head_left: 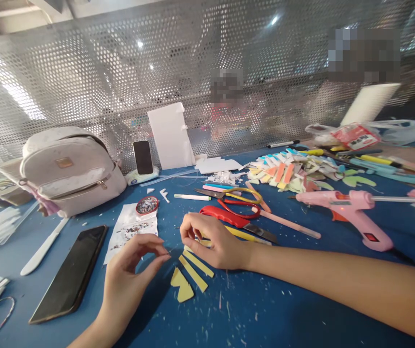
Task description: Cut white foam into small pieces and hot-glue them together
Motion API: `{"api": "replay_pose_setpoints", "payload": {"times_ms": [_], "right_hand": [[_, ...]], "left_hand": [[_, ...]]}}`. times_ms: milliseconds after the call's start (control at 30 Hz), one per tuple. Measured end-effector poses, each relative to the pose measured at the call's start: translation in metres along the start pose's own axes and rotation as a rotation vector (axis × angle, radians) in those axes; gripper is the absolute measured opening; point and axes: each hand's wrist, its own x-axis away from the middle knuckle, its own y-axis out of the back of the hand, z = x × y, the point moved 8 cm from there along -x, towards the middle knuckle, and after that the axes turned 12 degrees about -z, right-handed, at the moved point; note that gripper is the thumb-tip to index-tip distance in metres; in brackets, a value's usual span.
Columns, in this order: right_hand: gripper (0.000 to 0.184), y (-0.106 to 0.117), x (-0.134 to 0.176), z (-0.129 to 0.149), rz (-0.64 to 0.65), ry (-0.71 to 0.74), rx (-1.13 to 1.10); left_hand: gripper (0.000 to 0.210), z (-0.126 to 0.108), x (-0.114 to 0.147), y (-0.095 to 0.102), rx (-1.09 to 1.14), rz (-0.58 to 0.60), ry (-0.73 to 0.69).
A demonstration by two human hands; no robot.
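Observation:
My left hand is closed in a pinch above the blue table, thumb and fingertips almost together. Anything between them is too small to make out. Just right of it, my right hand has its fingers curled inward, and what they may hold is hidden. Below the hands lie yellow strips and cut yellow pieces. A red-handled cutter and scissors with yellow and red handles rest beyond my right hand. Behind my left hand, a white paper carries loose glitter and a round red-rimmed dish.
A pink glue gun lies at the right, near a heap of coloured paper pieces. On the left are a dark phone, a white plastic knife and a pale backpack. Behind stands a perforated metal screen.

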Motion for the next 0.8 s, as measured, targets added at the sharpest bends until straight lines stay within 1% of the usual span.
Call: {"api": "replay_pose_setpoints", "payload": {"times_ms": [367,500,800], "right_hand": [[0.007,-0.0007,-0.0004,0.0005,0.004,0.005,0.006],[0.007,-0.0006,-0.0003,0.0007,0.001,0.006,0.002],[0.007,0.0009,-0.0007,0.0034,-0.018,0.011,-0.012]], "left_hand": [[0.016,0.0029,-0.0010,0.0006,-0.018,0.036,-0.032],[0.015,0.0019,-0.0009,0.0010,-0.002,0.006,-0.014],[0.015,0.0013,-0.0013,0.0005,0.015,-0.005,0.005]]}}
